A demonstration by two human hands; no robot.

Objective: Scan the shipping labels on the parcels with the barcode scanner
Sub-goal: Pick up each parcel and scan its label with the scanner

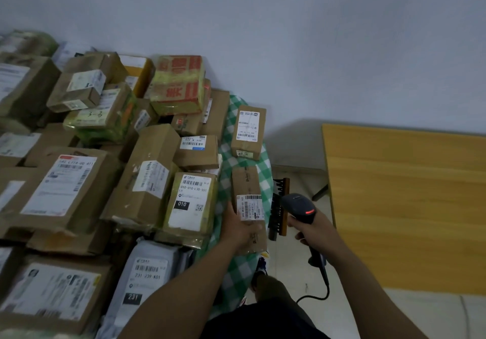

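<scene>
- Right hand [314, 229] is curled round the barcode scanner [299, 204] handle, cable trailing back toward me.
- Left hand [239, 227] grips the near end of the narrow parcel [247, 183], which lies on the checked cloth [263, 170].
- Its long axis runs away from me. The label [251, 207] sits just left of the scanner head, so I judge the right hand only needs to turn left.
- Farther along the cloth lies another labelled parcel [248, 131].

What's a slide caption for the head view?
Parcel scanning: left hand holds a narrow parcel on checked cloth; right hand grips the barcode scanner beside it.
</scene>
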